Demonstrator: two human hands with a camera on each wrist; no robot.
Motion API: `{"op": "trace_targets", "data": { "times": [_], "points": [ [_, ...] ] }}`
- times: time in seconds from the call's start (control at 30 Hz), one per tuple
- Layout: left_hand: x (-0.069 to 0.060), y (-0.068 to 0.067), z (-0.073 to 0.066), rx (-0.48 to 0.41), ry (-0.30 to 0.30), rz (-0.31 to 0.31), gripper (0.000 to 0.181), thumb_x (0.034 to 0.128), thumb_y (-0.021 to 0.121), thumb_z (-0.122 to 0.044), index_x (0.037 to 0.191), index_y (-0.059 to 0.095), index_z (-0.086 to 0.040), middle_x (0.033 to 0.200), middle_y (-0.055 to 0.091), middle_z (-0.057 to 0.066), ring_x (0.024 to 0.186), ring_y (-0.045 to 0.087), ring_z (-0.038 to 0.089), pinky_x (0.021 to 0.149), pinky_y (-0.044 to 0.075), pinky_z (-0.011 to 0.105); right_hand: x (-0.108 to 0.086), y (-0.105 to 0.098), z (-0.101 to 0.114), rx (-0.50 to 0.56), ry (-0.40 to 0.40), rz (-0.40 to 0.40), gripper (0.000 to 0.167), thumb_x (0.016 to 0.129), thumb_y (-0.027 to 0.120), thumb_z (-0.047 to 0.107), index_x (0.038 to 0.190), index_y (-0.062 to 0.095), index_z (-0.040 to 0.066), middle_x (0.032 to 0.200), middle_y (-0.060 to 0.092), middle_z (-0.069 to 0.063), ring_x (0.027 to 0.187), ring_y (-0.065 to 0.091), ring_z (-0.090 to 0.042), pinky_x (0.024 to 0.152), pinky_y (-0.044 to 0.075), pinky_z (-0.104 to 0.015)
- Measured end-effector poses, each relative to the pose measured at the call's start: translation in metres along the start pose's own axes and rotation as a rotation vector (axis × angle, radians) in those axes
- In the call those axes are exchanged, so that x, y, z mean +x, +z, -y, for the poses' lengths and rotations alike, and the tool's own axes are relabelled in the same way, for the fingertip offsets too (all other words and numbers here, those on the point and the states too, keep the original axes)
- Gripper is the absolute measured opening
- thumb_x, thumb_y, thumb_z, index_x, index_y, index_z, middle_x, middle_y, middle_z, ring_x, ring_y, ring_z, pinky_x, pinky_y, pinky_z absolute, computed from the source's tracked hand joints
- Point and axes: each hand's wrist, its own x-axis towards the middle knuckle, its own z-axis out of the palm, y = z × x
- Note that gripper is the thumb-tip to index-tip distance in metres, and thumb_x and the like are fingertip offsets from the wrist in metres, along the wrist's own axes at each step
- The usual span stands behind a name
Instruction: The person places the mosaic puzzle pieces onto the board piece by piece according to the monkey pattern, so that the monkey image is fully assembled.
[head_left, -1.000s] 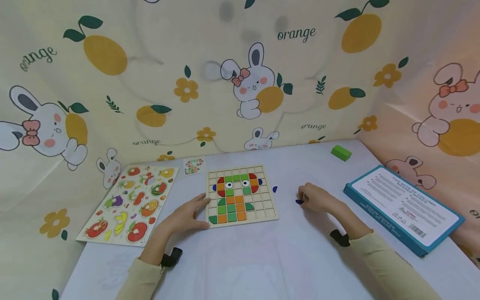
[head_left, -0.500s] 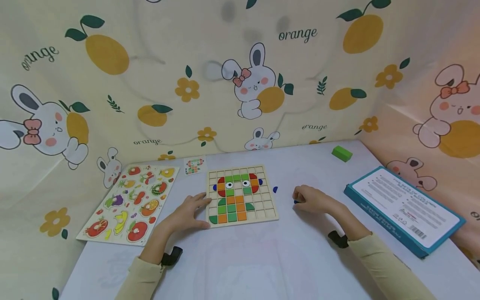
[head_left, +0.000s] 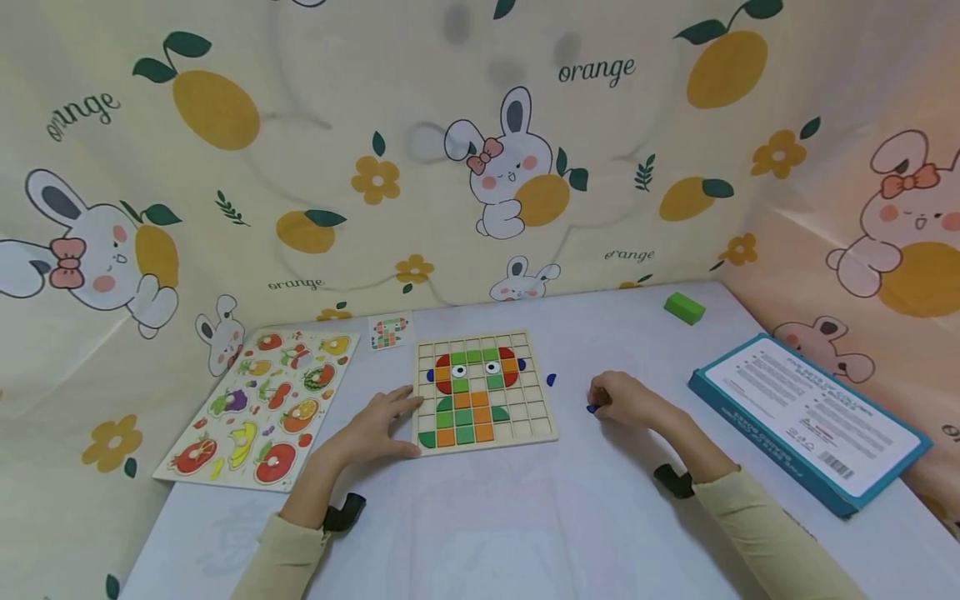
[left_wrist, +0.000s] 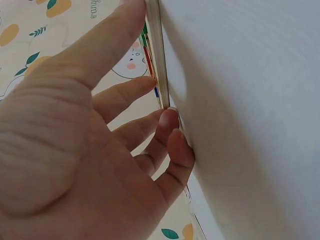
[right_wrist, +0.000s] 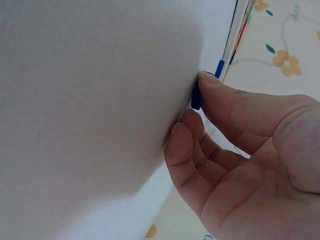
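A wooden grid board (head_left: 528,408) lies mid-table, with red, green, orange and blue tiles and two eye tiles set into a figure. My left hand (head_left: 371,423) rests at its left side, thumb and fingertips against the edge, fingers spread in the left wrist view. Right of the board, my right hand (head_left: 621,398) is low over the table and pinches a small blue half-round tile (right_wrist: 196,95); the thumb shows on it in the right wrist view. A second blue half-round tile (head_left: 551,380) lies between the board and that hand.
Behind the board lies a small pattern card (head_left: 388,332). A fruit picture board (head_left: 258,408) is at the left. A green block (head_left: 684,308) stands at the back right, and a teal-edged box (head_left: 810,417) lies on the right. Printed cloth rises behind the table.
My right hand has shifted slightly left toward the board with the blue half-round tile at its fingertips. The left hand has stayed at the board's edge.
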Motion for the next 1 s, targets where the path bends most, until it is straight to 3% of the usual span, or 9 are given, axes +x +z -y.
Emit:
{"op": "trace_targets", "data": {
  "times": [0.2,0.3,0.43,0.57,0.77,1.0],
  "points": [
    [-0.002,-0.001,-0.003,-0.002,0.009,0.004,0.085,0.0770,0.085,-0.040,0.148,0.049,-0.011,0.159,0.030,0.019,0.143,0.029,0.043,0.111,0.033,0.060,0.001,0.000,0.003,0.048,-0.017,-0.015,0.012,0.084,0.072,-0.008,0.085,0.065,0.002,0.082,0.062,-0.003,0.076,0.055,-0.018,0.070,0.053,-0.031],
    [-0.002,-0.001,-0.002,0.007,0.009,0.007,0.085,0.0770,0.086,-0.040,0.148,0.049,-0.011,0.159,0.030,0.019,0.142,0.031,0.042,0.111,0.034,0.059,0.005,0.001,0.006,0.138,-0.045,-0.064,0.011,0.083,0.073,-0.008,0.084,0.067,0.002,0.083,0.065,-0.004,0.075,0.057,-0.017,0.068,0.053,-0.029],
    [-0.001,-0.001,-0.001,0.016,0.006,0.015,0.085,0.0770,0.086,-0.040,0.148,0.049,-0.012,0.160,0.029,0.018,0.137,0.035,0.038,0.110,0.036,0.056,0.018,0.006,0.017,0.312,-0.140,-0.116,0.006,0.085,0.070,-0.008,0.091,0.071,-0.005,0.088,0.071,-0.011,0.075,0.063,-0.018,0.067,0.055,-0.026],
    [-0.002,0.000,0.000,0.017,0.008,0.014,0.085,0.0771,0.086,-0.039,0.149,0.048,-0.012,0.160,0.029,0.018,0.135,0.037,0.036,0.109,0.037,0.055,0.040,0.018,0.041,0.411,-0.245,-0.096,0.013,0.092,0.066,-0.004,0.102,0.072,-0.009,0.099,0.073,-0.016,0.081,0.067,-0.024,0.070,0.057,-0.025],
    [-0.001,0.002,0.003,0.018,0.020,0.011,0.085,0.0781,0.085,-0.041,0.149,0.048,-0.012,0.160,0.029,0.018,0.134,0.037,0.035,0.109,0.038,0.054,0.080,0.046,0.086,0.353,-0.352,0.014,0.015,0.095,0.063,-0.002,0.104,0.074,-0.007,0.097,0.073,-0.011,0.082,0.068,-0.020,0.071,0.055,-0.023],
    [-0.001,-0.001,0.002,0.005,0.046,0.003,0.084,0.0788,0.084,-0.041,0.149,0.048,-0.010,0.159,0.030,0.019,0.132,0.039,0.036,0.108,0.038,0.056,0.115,0.077,0.140,0.316,-0.331,0.085,0.004,0.091,0.071,0.001,0.095,0.071,0.000,0.083,0.067,0.000,0.074,0.059,-0.010,0.069,0.052,-0.021]
  ]
}}
